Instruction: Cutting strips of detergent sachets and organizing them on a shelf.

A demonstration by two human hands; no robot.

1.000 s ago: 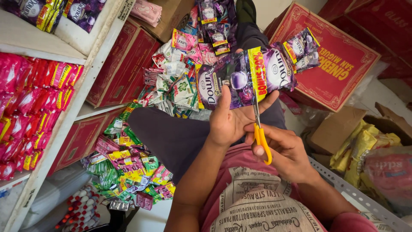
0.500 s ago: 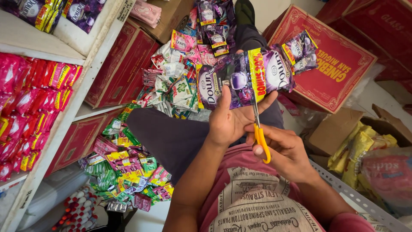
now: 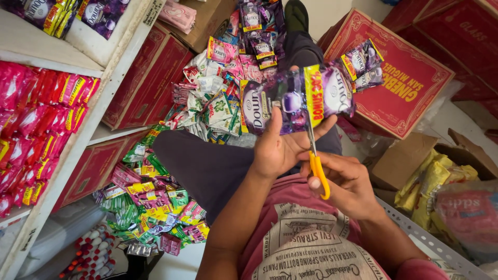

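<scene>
I look down from the head camera at a seated person's lap, in a storeroom crowded with goods; the left hand (image 3: 277,150) is raised at the middle of the view, thumb up in front and fingers behind, pinching a strip of purple sachets (image 3: 295,98) by its lower edge; the strip hangs flat and wide above the knees, with a yellow band down its centre. The right hand (image 3: 347,184) sits just beside and below the left, its fingers curled through the yellow handles of a pair of scissors (image 3: 315,155); the blades point upward and lie across the strip near the yellow band; whether they are parted or closed I cannot tell.

Beyond the strip a heap of mixed sachets (image 3: 218,98), pink, white and green, covers the floor ahead of the dark trouser legs; a second heap of green and pink sachets (image 3: 150,207) lies to the left of the thigh. On the far left a white shelf unit (image 3: 88,119) holds rows of pink packets (image 3: 31,114). Red cardboard boxes (image 3: 410,88) stand to the upper right, one with a few purple sachets resting on it; a brown carton (image 3: 404,155) and yellow packets (image 3: 430,186) crowd close to the right arm.
</scene>
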